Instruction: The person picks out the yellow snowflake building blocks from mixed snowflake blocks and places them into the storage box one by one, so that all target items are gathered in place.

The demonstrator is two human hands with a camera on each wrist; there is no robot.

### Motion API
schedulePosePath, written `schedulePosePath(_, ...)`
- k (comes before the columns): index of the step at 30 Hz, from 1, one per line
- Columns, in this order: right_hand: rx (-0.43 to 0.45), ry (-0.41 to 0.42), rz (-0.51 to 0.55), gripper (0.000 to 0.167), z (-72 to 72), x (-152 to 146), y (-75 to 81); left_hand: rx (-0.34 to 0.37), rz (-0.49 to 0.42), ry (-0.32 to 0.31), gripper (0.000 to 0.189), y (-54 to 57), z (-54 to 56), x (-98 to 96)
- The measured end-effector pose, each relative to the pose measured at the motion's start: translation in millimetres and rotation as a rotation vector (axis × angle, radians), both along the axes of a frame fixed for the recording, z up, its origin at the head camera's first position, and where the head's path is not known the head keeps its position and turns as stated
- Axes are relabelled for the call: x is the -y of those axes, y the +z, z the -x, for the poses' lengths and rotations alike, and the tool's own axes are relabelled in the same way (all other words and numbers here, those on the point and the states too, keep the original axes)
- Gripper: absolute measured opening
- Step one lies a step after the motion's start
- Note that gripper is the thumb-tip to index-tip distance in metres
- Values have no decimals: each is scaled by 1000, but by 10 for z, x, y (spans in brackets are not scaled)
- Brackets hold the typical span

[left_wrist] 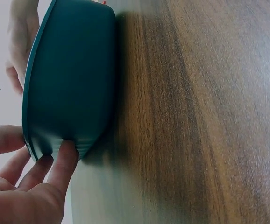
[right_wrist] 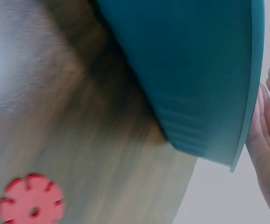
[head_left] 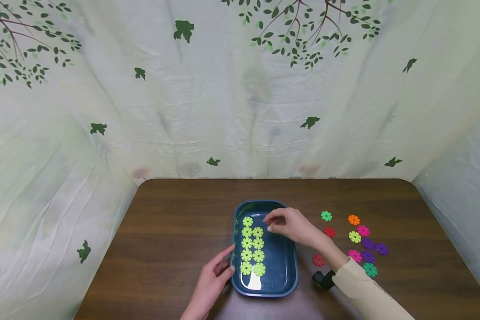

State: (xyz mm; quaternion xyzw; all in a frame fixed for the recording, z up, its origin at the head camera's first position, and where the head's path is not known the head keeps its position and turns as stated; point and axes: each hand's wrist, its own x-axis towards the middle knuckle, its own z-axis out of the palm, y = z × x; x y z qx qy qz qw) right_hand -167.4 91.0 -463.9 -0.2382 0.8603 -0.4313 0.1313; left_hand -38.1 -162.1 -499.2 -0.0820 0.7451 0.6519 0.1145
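A blue rectangular tray (head_left: pixel 280 266) stands on the table, holding two columns of yellow-green notched flower-shaped discs (head_left: pixel 246 243). My left hand (head_left: pixel 211 282) is at the tray's left side, thumb and fingertips touching its rim and outer wall. In the left wrist view those fingers (left_wrist: pixel 65 161) rest against the tray's side. Over the tray's upper right part hovers my right hand (head_left: pixel 292 226), its fingers bent and thumb near the index finger. I see nothing between them. The right wrist view shows right-hand fingers (right_wrist: pixel 268 126) beyond the tray rim (right_wrist: pixel 252 102).
Right of the tray lie loose discs: green (head_left: pixel 326 216), orange (head_left: pixel 354 220), red (head_left: pixel 330 232), pink (head_left: pixel 363 230), purple (head_left: pixel 381 249), yellow-green (head_left: pixel 354 237) and teal (head_left: pixel 370 269). A black wrist device (head_left: pixel 324 280) sits under the right forearm. A leaf-printed cloth (head_left: pixel 224 89) hangs behind the table (head_left: pixel 176 222).
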Motion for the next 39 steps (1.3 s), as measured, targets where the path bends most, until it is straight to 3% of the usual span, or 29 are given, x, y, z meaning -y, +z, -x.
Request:
schedulePosePath(15,-58,-227,104,25,-344,-479,-67,2,-18,-1,52,-27,-9,7)
schedulePosePath(26,-132,-298,92,24,-509,-919,-230,-16,-37,0,51,-20,-10,10)
schedulePosePath(34,-130,-366,34,26,-607,-1200,-337,-10,-34,-1,52,-17,-11,8)
schedulePosePath(39,-186,-386,-15,29,-642,-1357,-343,-14,-35,-1,51,-10,-10,7)
